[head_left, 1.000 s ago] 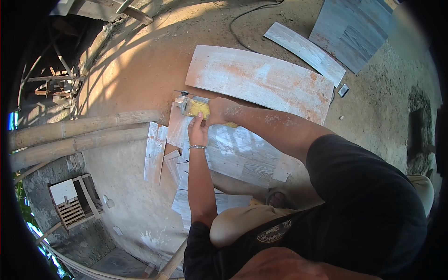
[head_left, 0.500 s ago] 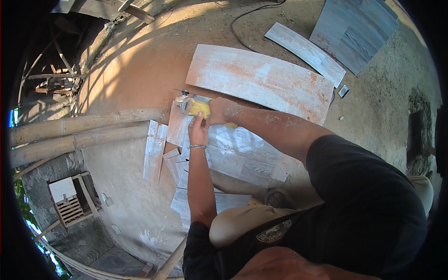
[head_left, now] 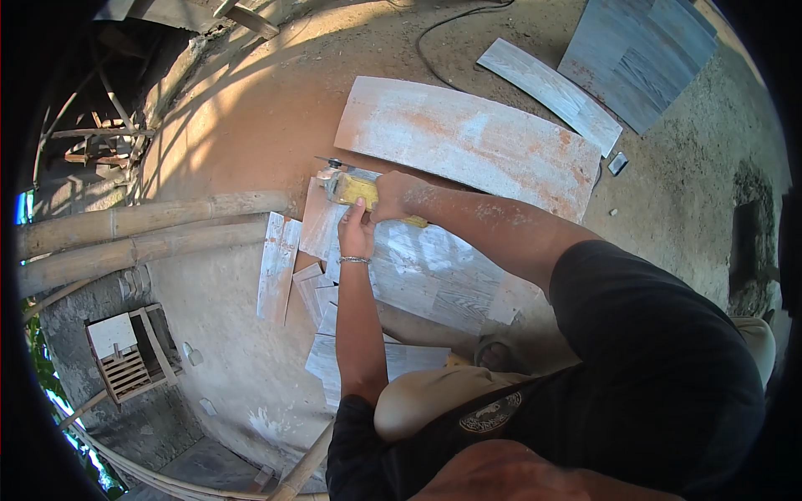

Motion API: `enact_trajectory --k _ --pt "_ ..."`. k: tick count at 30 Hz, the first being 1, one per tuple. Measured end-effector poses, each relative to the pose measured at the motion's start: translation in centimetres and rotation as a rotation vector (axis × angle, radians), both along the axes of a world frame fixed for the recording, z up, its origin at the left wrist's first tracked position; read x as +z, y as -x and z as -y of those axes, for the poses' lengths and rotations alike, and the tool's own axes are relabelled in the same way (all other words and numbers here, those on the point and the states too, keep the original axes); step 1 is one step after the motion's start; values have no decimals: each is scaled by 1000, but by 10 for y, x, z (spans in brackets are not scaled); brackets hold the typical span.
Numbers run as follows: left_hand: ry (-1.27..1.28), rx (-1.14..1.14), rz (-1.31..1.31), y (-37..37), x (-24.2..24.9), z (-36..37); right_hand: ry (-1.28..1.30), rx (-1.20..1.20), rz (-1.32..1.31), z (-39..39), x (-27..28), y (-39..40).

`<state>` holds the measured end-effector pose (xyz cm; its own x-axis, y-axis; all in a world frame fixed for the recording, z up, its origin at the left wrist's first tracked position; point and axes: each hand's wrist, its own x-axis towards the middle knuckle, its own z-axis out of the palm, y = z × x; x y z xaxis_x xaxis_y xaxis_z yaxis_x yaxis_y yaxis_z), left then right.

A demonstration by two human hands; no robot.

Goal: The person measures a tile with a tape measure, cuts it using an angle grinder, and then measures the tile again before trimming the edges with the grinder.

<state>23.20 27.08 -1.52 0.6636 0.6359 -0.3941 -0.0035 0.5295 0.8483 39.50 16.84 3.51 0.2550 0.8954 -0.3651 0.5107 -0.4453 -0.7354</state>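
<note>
A yellow angle grinder (head_left: 357, 192) with a thin disc at its metal head is between my two hands. My right hand (head_left: 396, 198) is closed around its yellow body from the right. From below, my left hand (head_left: 357, 235) grips the near side, thumb against the yellow casing, with a bracelet at the wrist. Under the tool and hands lies a grey wood-patterned tile (head_left: 430, 271), partly hidden by my arms. The disc sits over the ground close to the far left end of the tiles; whether it touches a tile cannot be seen.
A long dusty tile (head_left: 468, 138) lies just beyond my hands. A narrow tile strip (head_left: 280, 267) and several cut pieces lie left. Farther right are another strip (head_left: 551, 93), a large tile (head_left: 639, 63) and a phone-like object (head_left: 617, 164). Bamboo poles (head_left: 159, 225) extend left; a dark cable (head_left: 426, 58) crosses the ground.
</note>
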Motion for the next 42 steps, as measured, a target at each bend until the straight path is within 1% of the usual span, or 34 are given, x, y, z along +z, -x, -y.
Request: enact_trajectory --k 12,14,18,20,24,26,33,35,39,42 --pt "5 9 -39 0 1 4 -9 23 -11 3 -4 -1" --pt "-21 -49 -52 2 -4 2 -5 19 -8 2 -7 -2" --pt "-23 -57 -59 3 -6 3 -6 25 -1 4 -10 -2" --pt "-20 -48 -71 4 -8 4 30 16 -14 5 -10 -1" --pt "-17 -56 -84 3 -7 6 21 -28 5 7 -9 -1" --pt "-23 -61 -90 4 -9 7 49 33 -18 9 -6 -3" --pt "-28 -77 -95 2 -6 15 65 39 -4 15 -8 -4" --pt "-23 -81 -92 2 -8 16 15 -11 32 18 -7 -2" --pt "30 -38 -70 -2 -2 24 7 -25 23 24 -4 -3" --pt "32 -39 -69 -1 -1 28 57 -6 14 27 0 -3"
